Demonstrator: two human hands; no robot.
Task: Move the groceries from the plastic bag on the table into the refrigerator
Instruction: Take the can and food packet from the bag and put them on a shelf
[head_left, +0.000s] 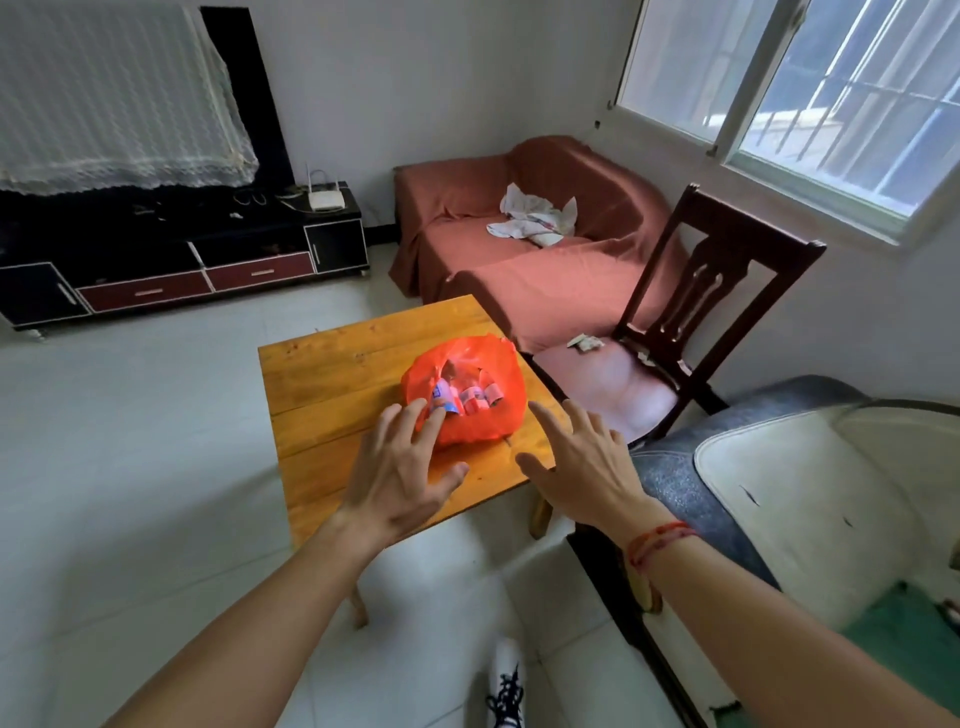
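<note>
An orange plastic bag (496, 379) lies open on a small wooden table (332, 364). Inside it I see several small bottles (470, 397) with pink and blue labels. My left hand (400, 470) hovers at the bag's near left side, fingers spread, its fingertips at the bag's edge by a bottle. My right hand (582, 457) is spread open just right of the bag, over the table's right edge, holding nothing. No refrigerator is in view.
A dark wooden chair (691, 322) with a pink seat stands right of the table. A sofa (524, 234) under a red cover sits behind. A black TV cabinet (182, 260) lines the left wall. A grey and white armchair (800, 493) is at my right.
</note>
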